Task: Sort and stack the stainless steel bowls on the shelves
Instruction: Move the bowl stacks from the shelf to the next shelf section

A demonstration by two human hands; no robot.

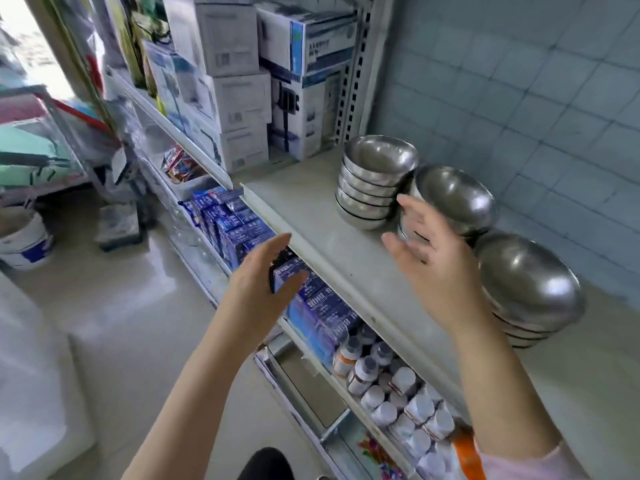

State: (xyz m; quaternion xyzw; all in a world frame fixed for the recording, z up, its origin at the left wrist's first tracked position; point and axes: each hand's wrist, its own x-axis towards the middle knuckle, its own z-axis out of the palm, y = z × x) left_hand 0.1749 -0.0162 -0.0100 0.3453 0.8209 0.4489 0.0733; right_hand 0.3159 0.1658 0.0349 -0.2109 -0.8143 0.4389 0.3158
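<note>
Three stacks of stainless steel bowls stand on the grey shelf (311, 216). The far stack (375, 181) holds several small bowls. A middle stack (453, 199) sits just right of it, and a near stack (530, 289) of wider bowls is closest to me. My right hand (429, 251) hovers with fingers spread, right in front of the middle stack; I cannot tell whether it touches it. My left hand (266, 282) floats open in front of the shelf's edge, holding nothing.
White cartons (239, 95) fill the shelf's far end. Below the shelf are blue boxes (242, 223) and white-capped bottles (398, 393). A tiled wall (536, 109) backs the shelf. A white bucket (26, 240) stands on the floor at left.
</note>
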